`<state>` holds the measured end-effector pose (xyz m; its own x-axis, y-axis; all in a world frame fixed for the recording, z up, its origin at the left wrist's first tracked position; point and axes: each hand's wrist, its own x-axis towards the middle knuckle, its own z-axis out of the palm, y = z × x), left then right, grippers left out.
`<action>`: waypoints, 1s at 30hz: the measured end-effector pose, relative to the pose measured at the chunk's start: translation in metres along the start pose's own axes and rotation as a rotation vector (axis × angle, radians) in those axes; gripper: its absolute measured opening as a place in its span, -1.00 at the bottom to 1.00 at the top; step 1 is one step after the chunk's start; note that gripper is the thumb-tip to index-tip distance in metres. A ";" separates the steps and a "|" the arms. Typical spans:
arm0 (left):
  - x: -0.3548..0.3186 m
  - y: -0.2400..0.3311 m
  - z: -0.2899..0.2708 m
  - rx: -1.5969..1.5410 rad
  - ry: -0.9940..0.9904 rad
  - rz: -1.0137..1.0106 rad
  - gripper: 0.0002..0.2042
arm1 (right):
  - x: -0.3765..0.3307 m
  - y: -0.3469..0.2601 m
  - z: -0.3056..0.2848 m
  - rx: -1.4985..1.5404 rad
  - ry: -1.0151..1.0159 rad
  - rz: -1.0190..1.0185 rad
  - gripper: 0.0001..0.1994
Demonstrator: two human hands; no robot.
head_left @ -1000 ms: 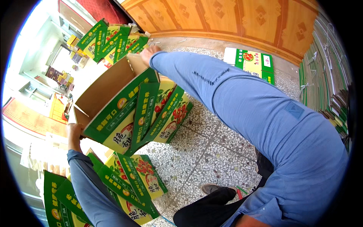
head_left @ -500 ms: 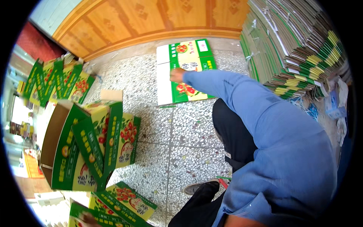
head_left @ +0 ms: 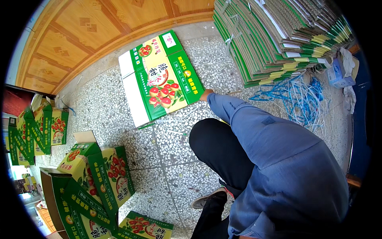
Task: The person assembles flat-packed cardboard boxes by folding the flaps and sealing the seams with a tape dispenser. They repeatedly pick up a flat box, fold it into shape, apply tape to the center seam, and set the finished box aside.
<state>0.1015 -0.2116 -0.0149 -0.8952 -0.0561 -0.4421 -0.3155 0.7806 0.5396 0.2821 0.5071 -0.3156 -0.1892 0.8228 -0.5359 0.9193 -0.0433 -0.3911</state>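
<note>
- Reaching is done with the right hand (head_left: 205, 95), which touches the lower right corner of the flattened carton (head_left: 159, 79) lying on the floor (head_left: 171, 159); whether the fingers are closed on it cannot be told.
- The left hand is not seen.
- A one-corner lift is judged likely to let the carton slip or crease.
- The blue straps (head_left: 298, 99) nearby are judged a snag risk.
- The stacked flat cartons (head_left: 270, 36) could be knocked.
</note>
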 end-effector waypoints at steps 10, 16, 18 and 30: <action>-0.025 0.024 0.006 0.189 0.079 -0.005 -0.76 | 0.053 0.013 0.057 0.543 -0.168 0.296 -0.69; 0.011 0.044 0.018 0.191 0.013 0.130 -0.79 | 0.094 0.057 0.049 0.275 -0.049 0.301 -0.60; -0.004 0.022 0.008 0.163 0.040 0.055 -0.80 | 0.071 0.036 0.054 0.562 -0.156 0.372 -0.57; 0.026 0.024 -0.002 -0.091 -0.098 -0.024 -0.77 | 0.024 -0.063 0.006 1.142 -0.449 0.085 -0.80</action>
<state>0.0695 -0.1957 -0.0119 -0.8533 -0.0095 -0.5213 -0.3677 0.7198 0.5889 0.2176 0.5267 -0.3083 -0.4529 0.5346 -0.7135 0.1474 -0.7443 -0.6513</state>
